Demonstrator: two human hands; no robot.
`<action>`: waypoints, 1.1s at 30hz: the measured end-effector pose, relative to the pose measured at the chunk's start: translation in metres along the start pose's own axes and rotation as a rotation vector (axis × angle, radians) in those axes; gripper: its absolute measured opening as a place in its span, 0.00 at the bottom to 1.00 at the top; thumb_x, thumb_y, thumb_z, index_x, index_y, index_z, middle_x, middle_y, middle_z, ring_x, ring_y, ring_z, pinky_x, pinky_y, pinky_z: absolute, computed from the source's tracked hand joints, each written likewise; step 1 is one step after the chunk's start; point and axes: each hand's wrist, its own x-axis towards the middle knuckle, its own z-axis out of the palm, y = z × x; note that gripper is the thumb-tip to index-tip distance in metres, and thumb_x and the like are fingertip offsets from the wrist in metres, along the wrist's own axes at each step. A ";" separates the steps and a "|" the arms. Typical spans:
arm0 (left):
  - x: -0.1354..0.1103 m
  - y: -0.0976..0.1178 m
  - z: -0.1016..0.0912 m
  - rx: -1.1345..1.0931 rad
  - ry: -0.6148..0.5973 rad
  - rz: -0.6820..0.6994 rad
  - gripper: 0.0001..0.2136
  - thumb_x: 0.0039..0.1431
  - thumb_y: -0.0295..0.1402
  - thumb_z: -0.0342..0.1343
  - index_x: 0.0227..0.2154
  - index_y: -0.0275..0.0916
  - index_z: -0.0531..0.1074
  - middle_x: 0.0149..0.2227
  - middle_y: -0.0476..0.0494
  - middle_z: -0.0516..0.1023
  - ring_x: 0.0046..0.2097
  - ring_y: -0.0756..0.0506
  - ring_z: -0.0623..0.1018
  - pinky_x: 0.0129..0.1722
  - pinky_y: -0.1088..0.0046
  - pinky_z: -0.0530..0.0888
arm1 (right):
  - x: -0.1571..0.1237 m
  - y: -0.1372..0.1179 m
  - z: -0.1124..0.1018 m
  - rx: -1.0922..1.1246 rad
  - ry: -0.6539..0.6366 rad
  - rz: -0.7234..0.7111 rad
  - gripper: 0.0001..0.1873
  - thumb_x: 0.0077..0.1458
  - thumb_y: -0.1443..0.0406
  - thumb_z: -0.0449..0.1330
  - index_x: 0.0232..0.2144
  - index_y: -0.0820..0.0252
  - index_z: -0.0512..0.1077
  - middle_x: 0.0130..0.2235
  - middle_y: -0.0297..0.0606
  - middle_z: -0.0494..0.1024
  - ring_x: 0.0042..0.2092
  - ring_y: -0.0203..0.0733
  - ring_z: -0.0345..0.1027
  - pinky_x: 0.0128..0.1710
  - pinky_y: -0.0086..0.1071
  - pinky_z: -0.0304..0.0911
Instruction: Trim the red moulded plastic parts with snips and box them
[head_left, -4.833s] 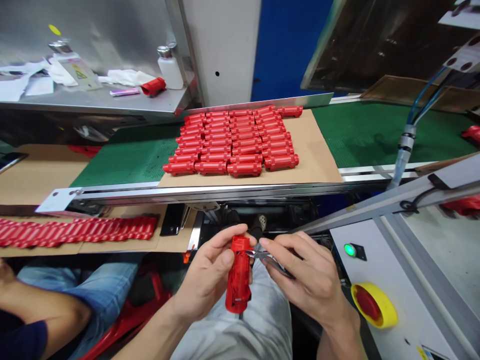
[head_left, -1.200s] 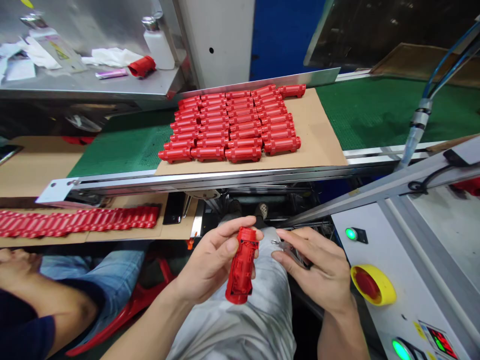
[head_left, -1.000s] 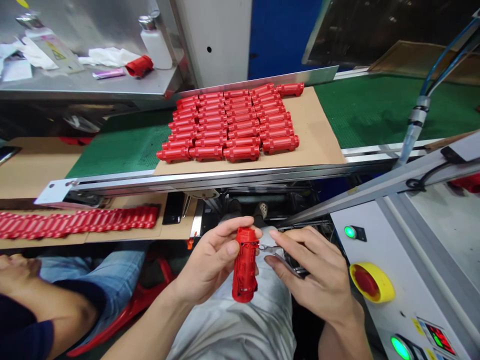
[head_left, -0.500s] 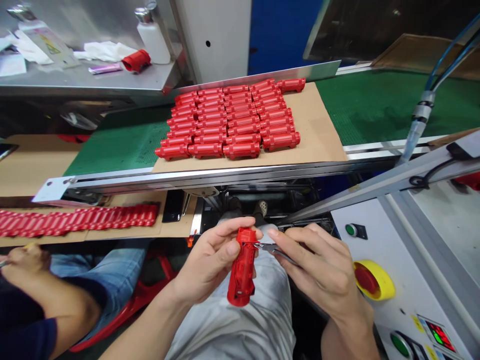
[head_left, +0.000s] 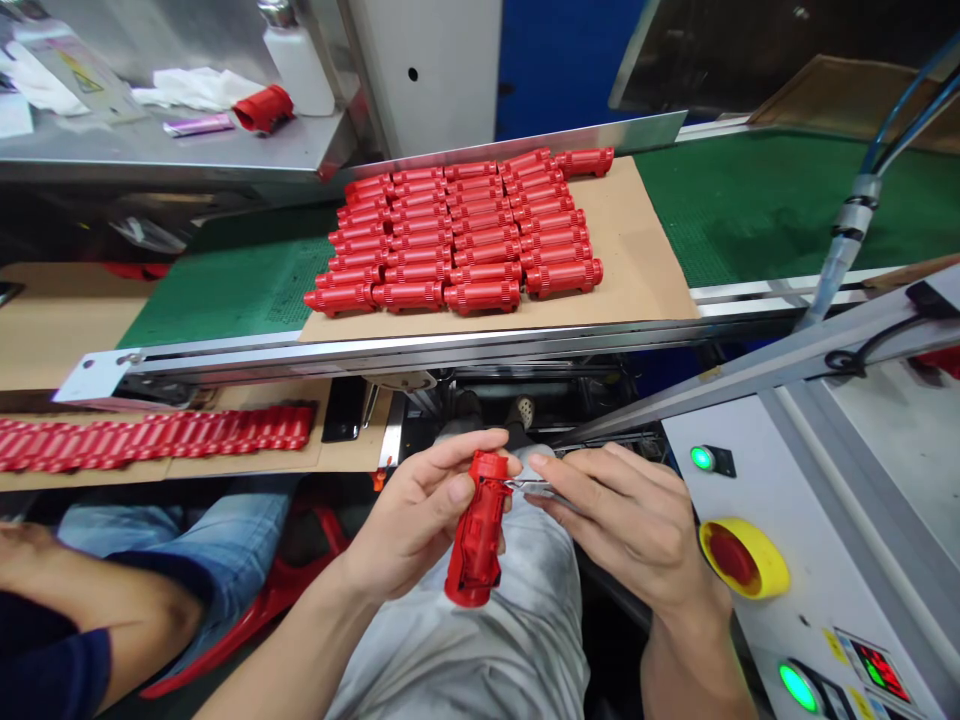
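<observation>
Left hand (head_left: 420,515): fingers wrapped round red housing (head_left: 478,535), tilted above lap (head_left: 480,660); right hand (head_left: 634,510): fingers closed on pliers (head_left: 538,489), tips at housing's upper side edge; advisable: housing braced firmly, tips guided lightly, sparing plastic.

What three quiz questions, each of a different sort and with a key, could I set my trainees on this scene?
1. Multiple choice: What does the left hand hold?
A) a white plastic bottle
B) a red cylindrical plastic housing
C) a black rectangular phone

2. True or false: The right hand holds a slim silver metal hand tool.

3. Fill in the colour: The rows of red cylindrical plastic parts lie on a flat brown cardboard sheet, and a long flat belt showing at either end of it is ____.

Key: 1. B; 2. true; 3. green.
</observation>
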 end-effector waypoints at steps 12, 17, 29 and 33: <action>-0.001 0.000 0.002 -0.029 -0.038 -0.010 0.20 0.67 0.40 0.67 0.60 0.47 0.80 0.54 0.37 0.86 0.35 0.44 0.88 0.35 0.69 0.88 | 0.002 -0.010 -0.005 0.121 0.079 0.079 0.30 0.58 0.76 0.73 0.61 0.59 0.78 0.45 0.41 0.82 0.42 0.41 0.72 0.40 0.38 0.70; -0.002 0.001 0.005 -0.037 -0.043 -0.015 0.19 0.67 0.38 0.67 0.60 0.45 0.80 0.53 0.35 0.88 0.35 0.43 0.89 0.35 0.69 0.88 | 0.004 -0.008 -0.002 0.083 0.028 0.028 0.27 0.61 0.76 0.70 0.61 0.62 0.77 0.44 0.42 0.82 0.41 0.42 0.71 0.41 0.40 0.68; -0.004 0.004 0.013 -0.052 -0.061 -0.013 0.19 0.67 0.37 0.68 0.59 0.46 0.81 0.52 0.36 0.89 0.35 0.44 0.89 0.36 0.71 0.87 | 0.001 -0.009 -0.006 0.011 0.007 -0.004 0.29 0.61 0.79 0.69 0.62 0.62 0.76 0.43 0.41 0.82 0.42 0.40 0.71 0.44 0.39 0.68; -0.004 0.003 0.011 -0.037 -0.040 -0.010 0.19 0.66 0.37 0.68 0.59 0.45 0.81 0.53 0.35 0.88 0.35 0.44 0.89 0.36 0.71 0.87 | 0.002 -0.011 -0.007 -0.021 0.016 -0.005 0.28 0.61 0.79 0.69 0.62 0.62 0.76 0.43 0.41 0.83 0.41 0.40 0.72 0.43 0.39 0.69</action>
